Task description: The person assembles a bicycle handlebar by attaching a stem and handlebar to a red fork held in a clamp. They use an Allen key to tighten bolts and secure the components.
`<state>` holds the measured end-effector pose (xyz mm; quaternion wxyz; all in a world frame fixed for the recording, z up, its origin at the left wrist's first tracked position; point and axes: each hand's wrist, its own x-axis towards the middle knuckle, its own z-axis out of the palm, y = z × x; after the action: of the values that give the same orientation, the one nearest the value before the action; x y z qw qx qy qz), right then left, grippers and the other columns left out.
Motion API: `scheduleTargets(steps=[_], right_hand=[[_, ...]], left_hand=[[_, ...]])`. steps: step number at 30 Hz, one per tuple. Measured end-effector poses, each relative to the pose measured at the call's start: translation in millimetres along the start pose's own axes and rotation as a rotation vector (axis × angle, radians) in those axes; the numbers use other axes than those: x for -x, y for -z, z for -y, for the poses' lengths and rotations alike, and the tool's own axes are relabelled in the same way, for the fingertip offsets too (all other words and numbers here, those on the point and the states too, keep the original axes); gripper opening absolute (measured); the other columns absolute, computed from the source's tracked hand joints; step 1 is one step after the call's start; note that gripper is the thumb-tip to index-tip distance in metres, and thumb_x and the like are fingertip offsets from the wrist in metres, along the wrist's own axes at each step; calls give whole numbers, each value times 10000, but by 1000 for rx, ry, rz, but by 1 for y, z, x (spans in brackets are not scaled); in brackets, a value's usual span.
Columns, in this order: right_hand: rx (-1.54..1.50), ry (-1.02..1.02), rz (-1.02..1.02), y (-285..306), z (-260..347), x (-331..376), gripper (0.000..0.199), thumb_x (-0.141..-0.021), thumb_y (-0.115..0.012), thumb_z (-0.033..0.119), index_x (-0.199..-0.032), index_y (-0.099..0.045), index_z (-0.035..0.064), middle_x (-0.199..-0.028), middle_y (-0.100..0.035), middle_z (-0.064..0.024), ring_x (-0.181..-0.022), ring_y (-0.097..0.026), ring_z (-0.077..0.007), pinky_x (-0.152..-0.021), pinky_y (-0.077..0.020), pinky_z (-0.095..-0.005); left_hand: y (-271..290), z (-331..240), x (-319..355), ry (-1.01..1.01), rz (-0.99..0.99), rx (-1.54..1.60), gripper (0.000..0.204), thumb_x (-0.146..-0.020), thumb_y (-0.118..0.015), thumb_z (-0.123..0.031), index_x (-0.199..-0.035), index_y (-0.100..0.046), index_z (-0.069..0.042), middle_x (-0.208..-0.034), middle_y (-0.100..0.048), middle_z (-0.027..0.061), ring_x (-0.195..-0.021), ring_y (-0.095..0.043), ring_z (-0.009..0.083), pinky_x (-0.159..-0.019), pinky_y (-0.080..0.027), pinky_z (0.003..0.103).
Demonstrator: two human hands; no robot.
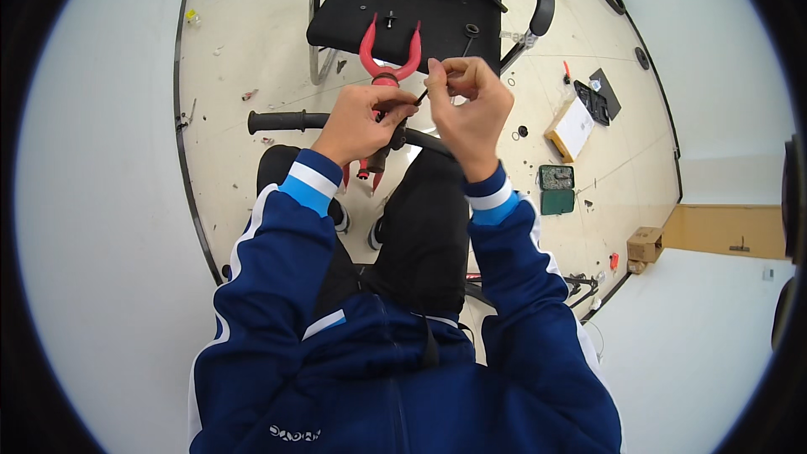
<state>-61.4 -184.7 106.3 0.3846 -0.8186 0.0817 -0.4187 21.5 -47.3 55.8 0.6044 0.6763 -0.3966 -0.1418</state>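
Here my left hand (363, 122) is wrapped around the middle of a black handlebar (286, 122), fingers closed on it where a red forked part (388, 55) rises from the clamp. My right hand (467, 105) sits just beside it, fingertips pinched narrow on a thin dark tool (423, 95) whose tip meets the clamp. All this hangs above my lap. Beyond, a black chair (353, 25) carries small loose parts on its seat, the fork's prongs overlapping its near edge.
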Motion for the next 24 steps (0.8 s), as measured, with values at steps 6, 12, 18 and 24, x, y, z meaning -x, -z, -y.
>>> scheduleTargets(steps=[6, 12, 18, 24], right_hand=[[-533, -255, 274, 15, -1, -5, 143, -890, -716, 30, -817, -601, -14, -898, -720, -146, -837, -698, -158, -741, -556, -271], [-758, -334, 649, 36, -31, -20, 217, -942, -654, 110, -1100, -686, -35, -1050, -702, -172, -1002, -681, -256, -899, -554, -384], [-578, -273, 504, 25, -24, -18, 123, -900, -711, 84, -872, -632, -6, -848, -662, -76, -804, -633, -134, -748, -524, -282], [10, 23, 30, -16, -10, 10, 445, -860, -746, 77, -606, -384, 27, -526, -314, 7, -523, -282, -52, -453, -229, -268]], left_hand=[[2, -2, 2, -27, -24, 19, 155, -856, -719, -41, -1001, -743, 10, -819, -735, 126, -765, -714, 220, -744, -547, 300], [2, -2, 1, 4, 15, 56, 148, -866, -708, -41, -1001, -741, 10, -840, -734, 139, -751, -707, 225, -744, -543, 303], [1, -2, 0, -13, 27, 25, 150, -871, -686, -34, -1007, -737, 3, -822, -722, 150, -728, -697, 231, -711, -534, 306], [3, -2, 0, -70, 52, -85, 154, -825, -681, -5, -971, -727, 9, -815, -717, 168, -720, -702, 242, -681, -536, 326]])
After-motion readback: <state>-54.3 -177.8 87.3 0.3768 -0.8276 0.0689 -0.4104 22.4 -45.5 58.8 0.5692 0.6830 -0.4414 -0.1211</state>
